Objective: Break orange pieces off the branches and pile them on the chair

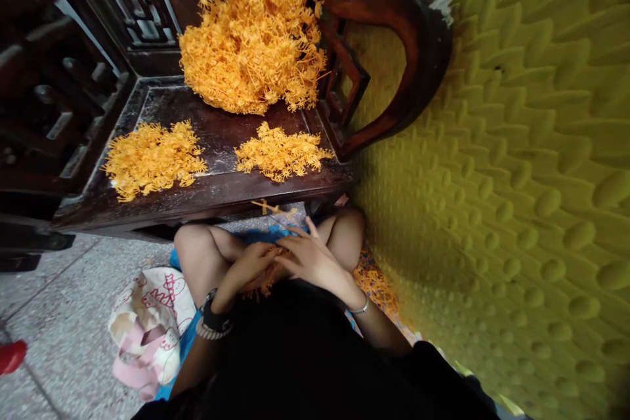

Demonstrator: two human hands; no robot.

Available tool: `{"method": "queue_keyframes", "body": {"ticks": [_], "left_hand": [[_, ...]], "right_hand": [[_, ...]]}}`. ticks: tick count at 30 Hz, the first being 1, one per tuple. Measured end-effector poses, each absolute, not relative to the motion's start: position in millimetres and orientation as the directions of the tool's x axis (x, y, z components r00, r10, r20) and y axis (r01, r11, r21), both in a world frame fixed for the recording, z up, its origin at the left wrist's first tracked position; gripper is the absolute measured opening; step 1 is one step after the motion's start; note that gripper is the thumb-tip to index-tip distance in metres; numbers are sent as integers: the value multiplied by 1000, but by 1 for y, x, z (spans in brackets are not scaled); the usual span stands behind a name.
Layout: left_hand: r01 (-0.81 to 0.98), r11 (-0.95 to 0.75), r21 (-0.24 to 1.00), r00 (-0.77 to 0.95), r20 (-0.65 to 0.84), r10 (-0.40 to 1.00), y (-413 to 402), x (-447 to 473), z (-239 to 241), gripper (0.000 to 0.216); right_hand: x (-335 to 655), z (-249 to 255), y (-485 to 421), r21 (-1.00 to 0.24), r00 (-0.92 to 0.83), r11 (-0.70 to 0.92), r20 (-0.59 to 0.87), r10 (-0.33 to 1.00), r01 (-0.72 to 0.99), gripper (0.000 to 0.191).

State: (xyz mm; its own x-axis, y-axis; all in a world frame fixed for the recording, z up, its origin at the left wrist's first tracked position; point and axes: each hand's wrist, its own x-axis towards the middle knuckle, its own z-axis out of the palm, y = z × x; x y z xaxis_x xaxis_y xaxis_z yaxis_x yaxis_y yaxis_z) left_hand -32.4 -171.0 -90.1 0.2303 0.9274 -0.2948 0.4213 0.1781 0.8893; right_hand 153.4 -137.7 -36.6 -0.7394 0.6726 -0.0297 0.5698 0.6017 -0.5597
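Note:
My left hand (251, 267) and my right hand (315, 256) meet over my lap, between my bare knees. Both hold a small bunch of orange plastic sprigs (268, 282), which the fingers largely hide. A thin orange sprig (268, 207) sticks up just beyond the hands. On the dark wooden chair seat (216, 138) in front of me lie two flat piles of orange sprigs, one on the left (152, 159) and one on the right (280, 154). A tall heap of the same orange pieces (256, 33) stands at the back of the seat.
A yellow foam wall with a bumpy surface (516, 177) fills the right side. More orange pieces (377, 285) lie on the floor by my right knee. A white and pink cloth bag (147, 325) rests on the tiled floor at left. The chair's curved armrest (413, 59) stands near the wall.

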Motion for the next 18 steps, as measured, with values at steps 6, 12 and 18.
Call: {"method": "queue_keyframes", "body": {"ticks": [6,12,18], "left_hand": [[276,206,939,195,-264,945,-162,-40,-76,36],[91,310,946,241,-323,915,-162,-36,-62,46],[81,288,954,142,-297,944,-157,-34,-66,47]], "right_hand": [[158,-46,-123,-439,-545,436,-161,823,786,27],[153,-43,-137,-601,-592,386,-185,784,699,63],[145,-27,-143,-359,-404,276,-357,842,892,70]]}}
